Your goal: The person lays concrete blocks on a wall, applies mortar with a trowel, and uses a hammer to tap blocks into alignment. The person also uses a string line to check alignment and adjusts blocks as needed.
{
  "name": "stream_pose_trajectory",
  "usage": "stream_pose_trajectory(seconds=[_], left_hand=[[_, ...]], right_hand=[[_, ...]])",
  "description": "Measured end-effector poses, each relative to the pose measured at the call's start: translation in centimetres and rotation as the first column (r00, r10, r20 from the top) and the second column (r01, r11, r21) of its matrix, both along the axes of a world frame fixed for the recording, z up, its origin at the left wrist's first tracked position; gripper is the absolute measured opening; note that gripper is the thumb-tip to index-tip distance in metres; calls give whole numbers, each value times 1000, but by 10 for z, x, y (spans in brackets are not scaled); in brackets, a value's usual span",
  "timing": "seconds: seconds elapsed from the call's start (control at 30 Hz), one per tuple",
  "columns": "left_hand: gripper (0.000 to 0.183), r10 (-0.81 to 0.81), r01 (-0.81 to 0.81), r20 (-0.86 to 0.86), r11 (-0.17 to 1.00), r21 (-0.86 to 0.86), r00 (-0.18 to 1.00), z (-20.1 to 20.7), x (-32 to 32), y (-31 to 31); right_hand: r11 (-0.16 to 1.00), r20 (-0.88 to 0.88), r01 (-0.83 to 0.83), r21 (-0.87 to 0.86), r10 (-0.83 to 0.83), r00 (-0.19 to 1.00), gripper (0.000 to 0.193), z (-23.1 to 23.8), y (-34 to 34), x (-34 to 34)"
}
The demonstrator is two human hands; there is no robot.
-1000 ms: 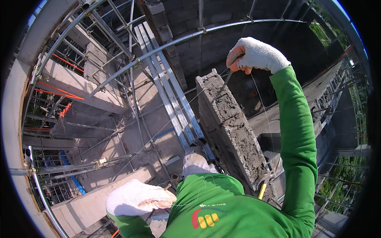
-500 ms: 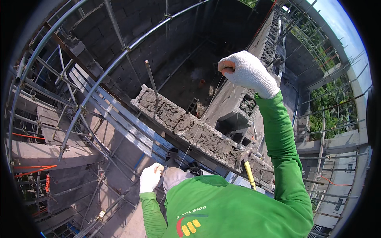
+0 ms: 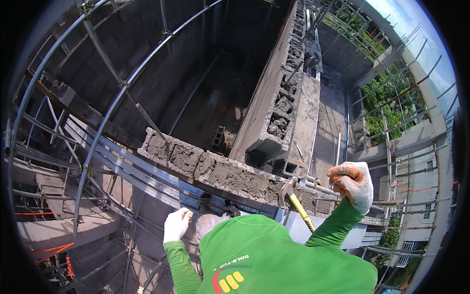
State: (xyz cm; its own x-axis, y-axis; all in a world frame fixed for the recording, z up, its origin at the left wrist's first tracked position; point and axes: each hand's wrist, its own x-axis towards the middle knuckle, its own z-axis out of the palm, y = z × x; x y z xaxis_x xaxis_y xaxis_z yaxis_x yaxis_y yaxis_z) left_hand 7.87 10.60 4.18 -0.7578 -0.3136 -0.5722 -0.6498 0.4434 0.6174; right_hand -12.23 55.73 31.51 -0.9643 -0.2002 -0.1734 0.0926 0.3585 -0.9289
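Note:
My left hand, in a white knit glove, is closed in a pinch at the lower left, by my knee. A thin string shows faintly, slack across the front of my green shirt. My right hand, in a white glove with an orange palm, is raised at the right, its fingers curled and pinched around the string. Between my hands a claw hammer with a yellow handle leans head up against the low block wall, whose top is covered in rough mortar.
A hollow-block wall runs away from me, its cores partly filled with mortar. A rebar sticks up from the low wall. Scaffold pipes curve along the left, beside metal planks. Deep floor lies beyond the low wall.
My right hand has swung down and to the right from high over the wall, and the string has gone slack. My left hand stays pinched near my knee. The view has shifted slightly.

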Motion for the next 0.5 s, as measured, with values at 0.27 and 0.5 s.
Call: stream_pose_trajectory(seconds=[0.27, 0.5], left_hand=[[22, 45, -47, -109, 999, -23, 993, 4, 2, -6], [24, -94, 73, -173, 990, -120, 980, 18, -19, -25]], right_hand=[[872, -273, 478, 110, -436, 858, 33, -21, 15, -59], [954, -771, 87, -288, -285, 570, 30, 48, -79, -220]])
